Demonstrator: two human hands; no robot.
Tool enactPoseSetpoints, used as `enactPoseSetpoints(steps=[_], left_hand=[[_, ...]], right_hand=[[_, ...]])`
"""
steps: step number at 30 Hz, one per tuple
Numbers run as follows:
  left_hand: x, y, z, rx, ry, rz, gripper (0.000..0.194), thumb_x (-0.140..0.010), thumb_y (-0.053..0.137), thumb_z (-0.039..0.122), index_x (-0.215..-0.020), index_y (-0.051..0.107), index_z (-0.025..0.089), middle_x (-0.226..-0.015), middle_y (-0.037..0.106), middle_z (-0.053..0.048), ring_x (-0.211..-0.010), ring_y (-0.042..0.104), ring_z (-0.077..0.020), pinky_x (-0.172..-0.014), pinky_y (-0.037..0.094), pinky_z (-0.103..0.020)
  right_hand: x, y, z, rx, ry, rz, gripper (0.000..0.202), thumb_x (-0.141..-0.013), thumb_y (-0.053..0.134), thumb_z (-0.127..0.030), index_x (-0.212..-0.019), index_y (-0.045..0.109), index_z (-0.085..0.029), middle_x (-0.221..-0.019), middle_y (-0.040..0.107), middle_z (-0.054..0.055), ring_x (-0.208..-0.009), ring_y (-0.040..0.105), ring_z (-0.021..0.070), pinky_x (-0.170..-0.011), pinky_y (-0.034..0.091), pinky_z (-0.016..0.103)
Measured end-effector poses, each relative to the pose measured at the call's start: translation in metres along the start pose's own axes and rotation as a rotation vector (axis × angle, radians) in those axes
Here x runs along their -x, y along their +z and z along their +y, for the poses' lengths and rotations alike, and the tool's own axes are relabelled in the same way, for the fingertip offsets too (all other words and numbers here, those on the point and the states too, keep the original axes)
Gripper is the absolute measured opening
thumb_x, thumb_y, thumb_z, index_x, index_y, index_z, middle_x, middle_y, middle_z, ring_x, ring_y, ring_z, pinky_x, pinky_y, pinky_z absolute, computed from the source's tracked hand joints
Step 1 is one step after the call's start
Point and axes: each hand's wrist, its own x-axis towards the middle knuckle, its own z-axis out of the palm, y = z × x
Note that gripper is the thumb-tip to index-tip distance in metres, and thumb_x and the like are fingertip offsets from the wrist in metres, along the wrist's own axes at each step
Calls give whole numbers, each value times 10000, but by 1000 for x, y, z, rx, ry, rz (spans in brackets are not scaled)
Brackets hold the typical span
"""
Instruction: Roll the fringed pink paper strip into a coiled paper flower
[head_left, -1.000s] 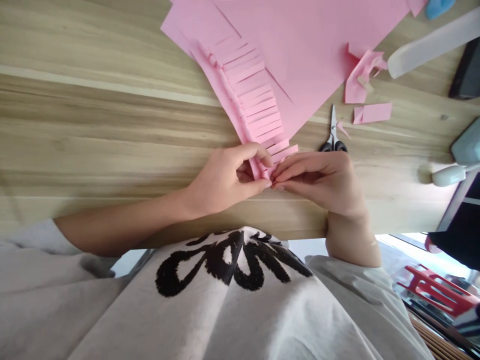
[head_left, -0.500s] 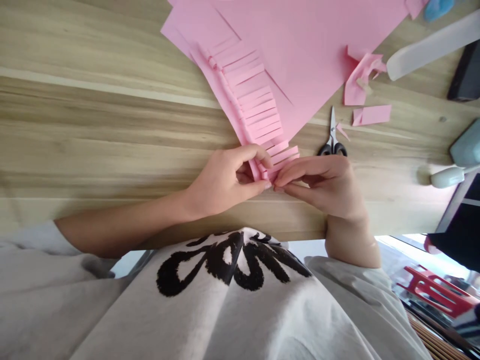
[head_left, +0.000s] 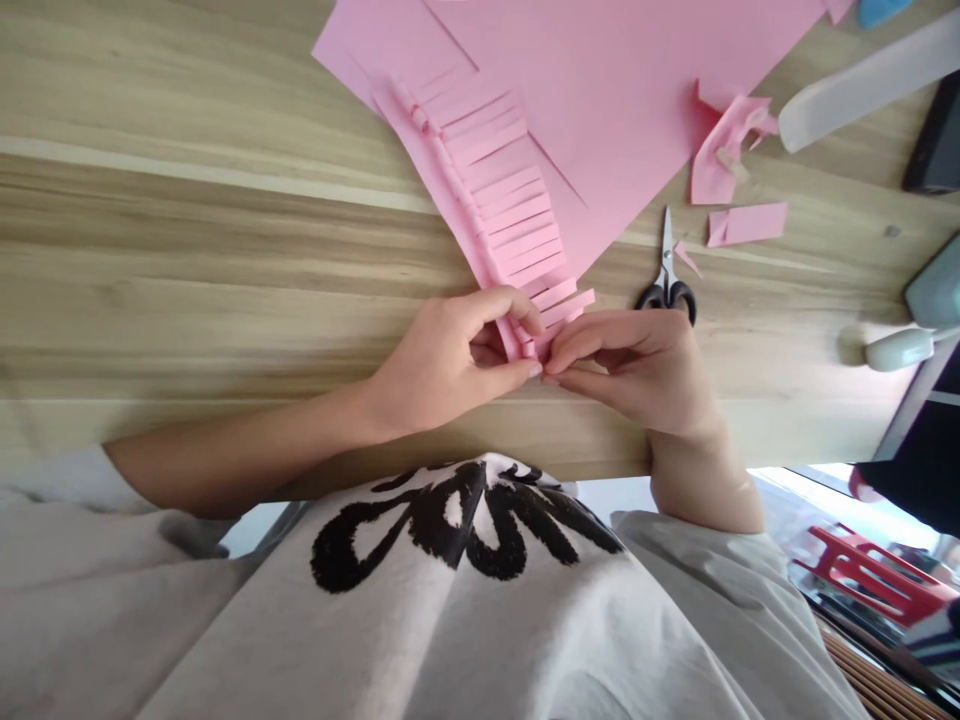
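A strip of pink paper (head_left: 517, 215), cut into a fringe along its right side, slants down toward me, with small curled bits along its left side. My left hand (head_left: 465, 350) pinches its near end, the index finger lying over the strip and the thumb beneath the edge. Closed at the same end is my right hand (head_left: 637, 365), thumb and index finger pressed together on one of the fringe pieces. The fingertips of both hands almost touch and hide that corner. Scissors (head_left: 666, 270) with black handles lie just beyond my right hand.
A large pink paper sheet (head_left: 637, 90) lies under the strip's far part. Pink scraps (head_left: 724, 150) and a small pink rectangle (head_left: 748, 223) are to the right. Beyond them are a translucent white strip (head_left: 862, 90) and a dark object (head_left: 934, 140). A red stool (head_left: 874, 575) stands below the table.
Both hands keep their pinch on the strip's near end. My right hand has shifted very slightly left; the view has moved a little.
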Motion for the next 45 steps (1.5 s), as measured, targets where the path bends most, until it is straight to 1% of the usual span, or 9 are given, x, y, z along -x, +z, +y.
enactPoseSetpoints(steps=[6,10,16,23,27,32,36,41,45], left_hand=[[0,0,0,-8,10,7,183,-745,732,140,-897,635,172,-919,719,-5,-732,652,-108,-693,555,-239],[0,0,0,-15,13,7,185,-747,730,126,-902,638,167,-941,726,-9,-742,661,-102,-691,554,-225],[0,0,0,2,29,3,186,-751,736,137,-907,635,150,-942,720,-14,-756,660,-99,-695,557,-217],[0,0,-2,16,17,10,186,-752,732,149,-906,631,167,-932,717,-6,-729,650,-102,-676,556,-230],[0,0,-2,3,17,2,183,-751,731,148,-903,632,170,-908,711,0,-738,652,-107,-696,561,-235],[0,0,-2,4,22,5,190,-744,736,134,-900,632,165,-907,708,-1,-735,646,-99,-690,555,-226],[0,1,-1,30,10,-2,185,-746,741,148,-889,626,169,-894,707,0,-746,659,-108,-691,562,-232],[0,1,0,25,11,-2,188,-743,738,131,-889,626,165,-893,706,4,-745,658,-99,-696,560,-224],[0,1,0,20,0,2,185,-747,733,129,-893,627,171,-904,710,3,-745,662,-104,-680,559,-225]], right_hand=[[-1,2,0,-17,-14,31,118,-804,744,-151,-757,770,-256,-772,750,-8,-739,696,132,-670,559,257],[-1,2,0,-9,-37,23,122,-794,762,-141,-752,779,-255,-790,758,-6,-762,706,127,-687,575,245],[0,1,2,-9,-59,54,99,-737,817,-151,-783,793,-236,-853,759,13,-788,717,132,-727,602,251],[2,-2,1,-6,-53,23,182,-789,739,-92,-844,796,-256,-897,777,-6,-847,736,117,-756,607,203],[2,-2,2,8,-48,44,207,-800,712,-68,-823,786,-260,-848,779,-23,-826,738,118,-764,605,215],[1,1,4,10,-14,29,142,-806,716,-97,-788,770,-227,-806,770,-15,-783,726,119,-718,591,224],[1,2,3,-12,10,45,120,-793,730,-105,-772,764,-218,-796,761,-11,-767,712,115,-695,576,222],[-1,4,2,-14,-19,46,131,-795,728,-110,-738,750,-225,-768,745,-9,-735,696,116,-662,566,231],[-2,5,2,-12,-46,56,129,-790,738,-100,-742,749,-219,-768,747,-11,-743,700,111,-673,577,224]])
